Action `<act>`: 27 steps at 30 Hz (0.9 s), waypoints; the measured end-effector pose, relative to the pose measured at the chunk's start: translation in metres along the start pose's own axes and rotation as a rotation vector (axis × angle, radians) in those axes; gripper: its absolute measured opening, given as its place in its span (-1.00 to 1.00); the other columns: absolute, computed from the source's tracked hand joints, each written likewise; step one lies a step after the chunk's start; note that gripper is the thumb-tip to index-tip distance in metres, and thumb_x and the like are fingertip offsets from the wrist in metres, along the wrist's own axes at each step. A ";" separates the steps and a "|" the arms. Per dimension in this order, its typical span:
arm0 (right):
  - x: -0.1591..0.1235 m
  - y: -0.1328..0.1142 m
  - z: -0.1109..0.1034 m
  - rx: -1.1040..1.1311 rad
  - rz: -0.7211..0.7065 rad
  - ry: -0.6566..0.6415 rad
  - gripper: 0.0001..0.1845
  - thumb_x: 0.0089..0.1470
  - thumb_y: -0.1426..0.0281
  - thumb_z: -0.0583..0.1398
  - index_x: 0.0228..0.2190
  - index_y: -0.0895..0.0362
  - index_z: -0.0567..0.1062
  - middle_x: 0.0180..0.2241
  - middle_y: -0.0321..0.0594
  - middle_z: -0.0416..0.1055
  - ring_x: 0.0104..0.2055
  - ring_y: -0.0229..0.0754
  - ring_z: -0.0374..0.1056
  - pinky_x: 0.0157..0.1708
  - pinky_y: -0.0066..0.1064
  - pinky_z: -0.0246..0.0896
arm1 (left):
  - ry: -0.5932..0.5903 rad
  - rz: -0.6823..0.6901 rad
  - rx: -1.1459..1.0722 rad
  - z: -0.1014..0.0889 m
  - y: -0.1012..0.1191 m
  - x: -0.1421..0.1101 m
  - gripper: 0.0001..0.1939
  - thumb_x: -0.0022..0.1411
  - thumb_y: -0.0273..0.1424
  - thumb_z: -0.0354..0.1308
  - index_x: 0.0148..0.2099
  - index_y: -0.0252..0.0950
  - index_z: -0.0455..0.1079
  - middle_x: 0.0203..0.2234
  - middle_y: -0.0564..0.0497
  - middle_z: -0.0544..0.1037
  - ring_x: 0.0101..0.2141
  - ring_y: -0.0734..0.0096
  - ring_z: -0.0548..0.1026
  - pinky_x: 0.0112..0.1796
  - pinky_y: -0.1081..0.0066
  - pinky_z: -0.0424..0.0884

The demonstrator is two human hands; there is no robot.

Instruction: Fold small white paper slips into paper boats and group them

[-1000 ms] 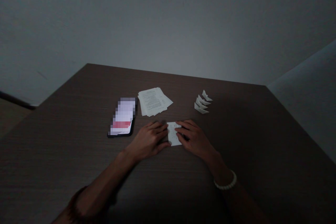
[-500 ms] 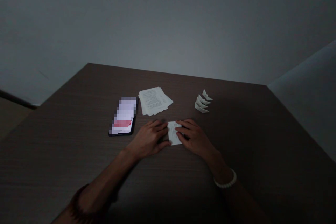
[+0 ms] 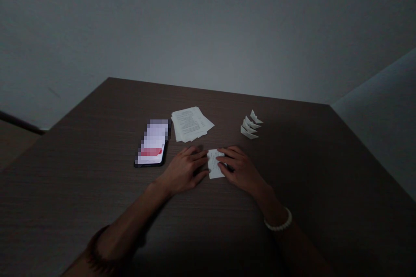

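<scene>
White and faintly printed, a small folded slip (image 3: 214,163) lies flat on the dark wood-grain table (image 3: 97,147), just in front of the person, its long edges running near to far. Both hands close on it in a narrow grip, palms down. The left hand (image 3: 184,169) comes in from the left, its fingertips (image 3: 199,152) against the slip's left edge, and the right hand (image 3: 238,169) comes in from the right, its fingers (image 3: 227,156) lying over the right edge. The slip sits pinned between them. A white bead bracelet (image 3: 278,221) circles the right wrist, and a dark band (image 3: 99,246) circles the left forearm. Farther off, a loose stack of printed sheets (image 3: 191,124) lies beyond the slip, a phone (image 3: 152,143) with a pixelated screen lies to the left, and a small row of folded paper boats (image 3: 249,125) sits to the far right — a pale wall (image 3: 208,30) rises behind the table.
</scene>
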State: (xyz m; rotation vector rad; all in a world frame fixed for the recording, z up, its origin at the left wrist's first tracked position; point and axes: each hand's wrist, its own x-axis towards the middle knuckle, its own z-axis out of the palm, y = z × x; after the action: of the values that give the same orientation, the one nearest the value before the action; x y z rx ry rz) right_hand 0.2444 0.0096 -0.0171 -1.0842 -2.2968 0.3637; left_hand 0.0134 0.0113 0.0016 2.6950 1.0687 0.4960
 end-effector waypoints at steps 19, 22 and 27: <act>0.000 0.001 0.001 0.000 0.013 0.007 -0.74 0.18 0.47 0.16 -0.11 0.07 0.55 0.05 -0.13 0.44 0.03 -0.07 0.30 0.02 -0.11 0.33 | 0.028 -0.021 0.047 0.005 0.005 0.001 -0.54 0.31 -0.10 0.05 0.08 -0.30 0.41 0.09 -0.16 0.43 0.02 -0.02 0.34 -0.04 0.00 0.32; 0.000 0.000 0.000 -0.002 0.021 0.003 -0.72 0.18 0.49 0.15 -0.09 0.06 0.54 0.08 -0.14 0.42 0.04 -0.08 0.30 0.03 -0.10 0.32 | 0.047 -0.028 0.071 0.006 0.006 0.001 -0.54 0.31 -0.09 0.04 0.07 -0.29 0.41 0.08 -0.16 0.43 0.04 -0.03 0.33 -0.04 0.00 0.32; 0.001 -0.002 0.000 0.002 0.023 0.017 -0.70 0.17 0.50 0.14 -0.08 0.08 0.53 0.08 -0.12 0.41 0.06 -0.07 0.29 0.04 -0.09 0.31 | 0.036 -0.031 0.103 0.005 0.010 0.002 -0.44 0.23 0.03 0.09 0.08 -0.30 0.40 0.09 -0.16 0.42 0.01 -0.08 0.33 -0.07 -0.01 0.33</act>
State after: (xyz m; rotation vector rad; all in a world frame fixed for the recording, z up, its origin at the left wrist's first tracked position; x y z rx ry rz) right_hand 0.2431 0.0090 -0.0156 -1.1099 -2.2699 0.3643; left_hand 0.0230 0.0052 0.0003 2.7633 1.1751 0.4989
